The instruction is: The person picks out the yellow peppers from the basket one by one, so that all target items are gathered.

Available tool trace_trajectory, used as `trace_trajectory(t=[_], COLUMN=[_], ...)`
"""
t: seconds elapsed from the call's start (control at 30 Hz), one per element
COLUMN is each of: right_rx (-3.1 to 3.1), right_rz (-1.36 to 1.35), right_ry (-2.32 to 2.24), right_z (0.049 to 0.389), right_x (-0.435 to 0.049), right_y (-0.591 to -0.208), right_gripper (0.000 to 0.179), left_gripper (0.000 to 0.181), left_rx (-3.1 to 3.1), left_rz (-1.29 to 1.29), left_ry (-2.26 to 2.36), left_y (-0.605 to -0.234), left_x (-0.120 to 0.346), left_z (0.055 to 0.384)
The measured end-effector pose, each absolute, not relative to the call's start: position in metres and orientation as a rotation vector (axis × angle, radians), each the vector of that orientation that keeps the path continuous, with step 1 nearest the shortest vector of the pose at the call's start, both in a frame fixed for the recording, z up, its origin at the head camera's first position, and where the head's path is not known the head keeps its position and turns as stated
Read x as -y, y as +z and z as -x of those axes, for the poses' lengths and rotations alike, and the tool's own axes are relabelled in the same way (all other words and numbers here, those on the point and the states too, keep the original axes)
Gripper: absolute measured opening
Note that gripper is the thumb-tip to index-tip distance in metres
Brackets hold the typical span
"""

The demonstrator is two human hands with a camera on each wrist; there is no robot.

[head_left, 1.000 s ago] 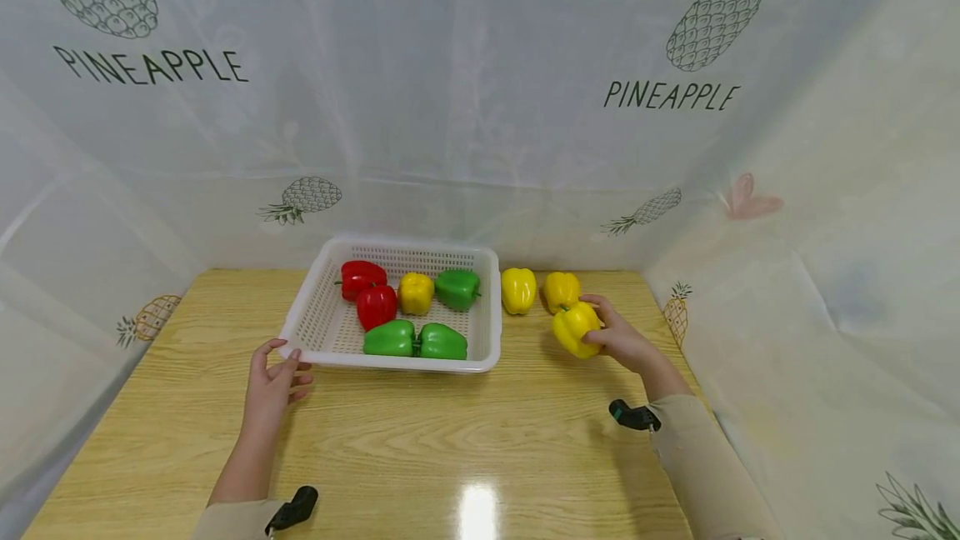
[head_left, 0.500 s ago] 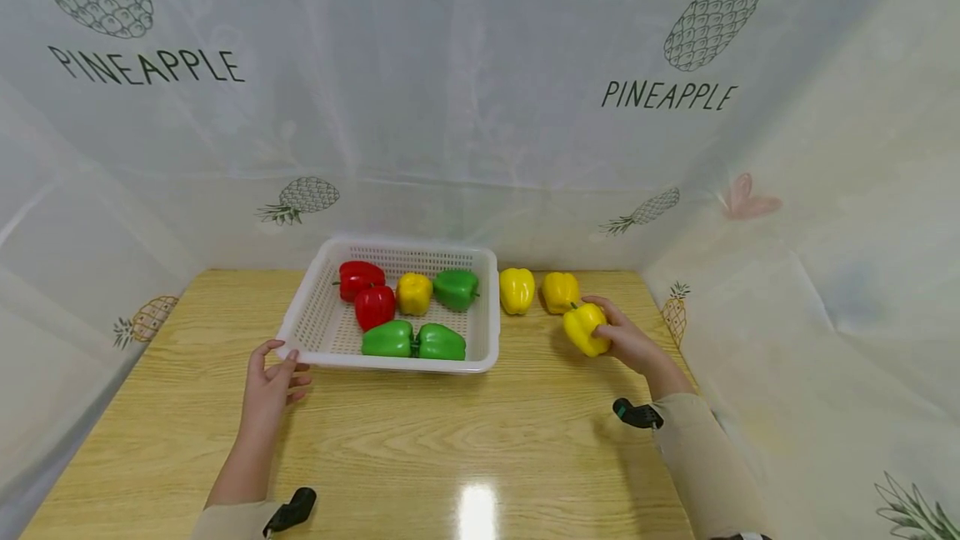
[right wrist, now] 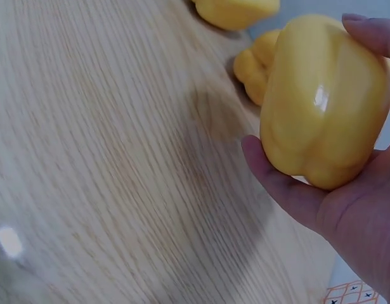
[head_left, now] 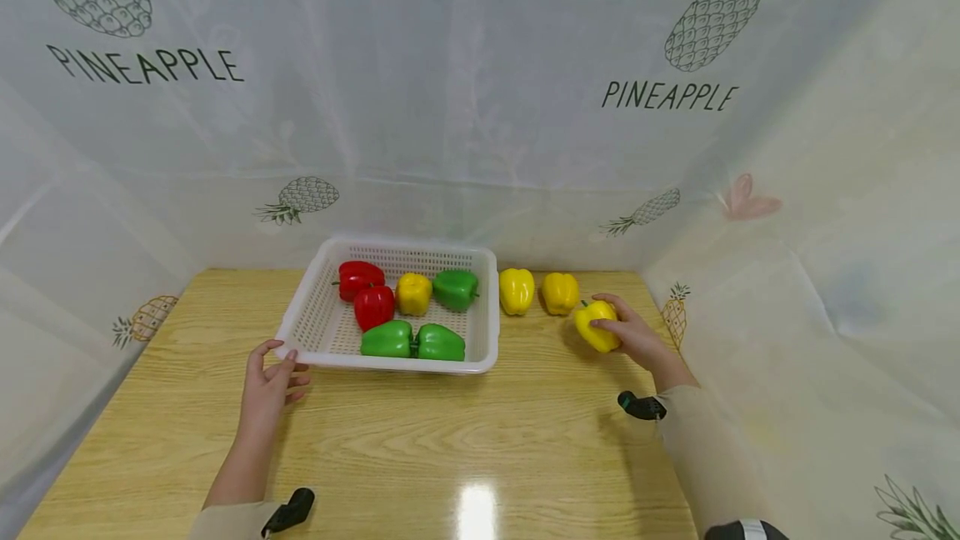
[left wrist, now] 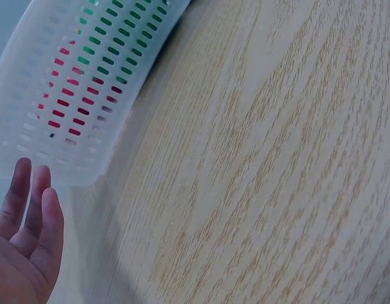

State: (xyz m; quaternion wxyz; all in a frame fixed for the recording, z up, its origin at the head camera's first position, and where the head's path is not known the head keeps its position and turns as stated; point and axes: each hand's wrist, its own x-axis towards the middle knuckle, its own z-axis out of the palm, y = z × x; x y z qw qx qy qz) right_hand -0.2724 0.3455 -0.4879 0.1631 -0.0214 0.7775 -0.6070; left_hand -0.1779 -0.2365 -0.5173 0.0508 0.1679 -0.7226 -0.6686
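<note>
My right hand (head_left: pixel 633 336) grips a yellow bell pepper (head_left: pixel 597 327) above the table at the right, thumb and fingers around its sides. Up close in the right wrist view, the same yellow pepper (right wrist: pixel 321 104) appears tilted. My left hand (head_left: pixel 266 386) holds the near left corner of a white plastic basket (head_left: pixel 390 362), thumb and index finger at the rim. Its other fingers (left wrist: pixel 52 221) extend below the corner in the left wrist view, where thumb and index are out of sight. Two more yellow peppers, one (head_left: pixel 517 291) by the basket and one (head_left: pixel 560 293) farther right, sit on the table.
Inside the basket lie two red peppers (head_left: pixel 374 307), one yellow pepper (head_left: pixel 414 294) and three green peppers (head_left: pixel 441 342). The wooden table (head_left: pixel 420 440) ends at a pineapple-print curtain (head_left: pixel 450 215) behind and along the right side.
My right hand has moved a little to the right with its yellow pepper, away from the two on the table. The left hand and basket look the same.
</note>
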Motion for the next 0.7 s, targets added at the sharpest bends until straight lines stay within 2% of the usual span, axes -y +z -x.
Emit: trace_trajectory(t=[0.37,0.7], right_rx=[-2.290,-2.484], right_rz=[-0.035,-0.178], right_ry=[-1.752,-1.670], right_z=[0.275,0.293], right_x=[-0.344,-0.349], right_y=[-0.480,-0.503], right_gripper=[0.061,0.065], left_gripper=[0.030,0.027], left_rx=[2.204,2.190], left_rz=[-0.517,-0.531], left_ry=[-2.021,-2.050], left_y=[-0.517,-0.518], left_x=[0.236,0.237], left_z=[0.178,0.178])
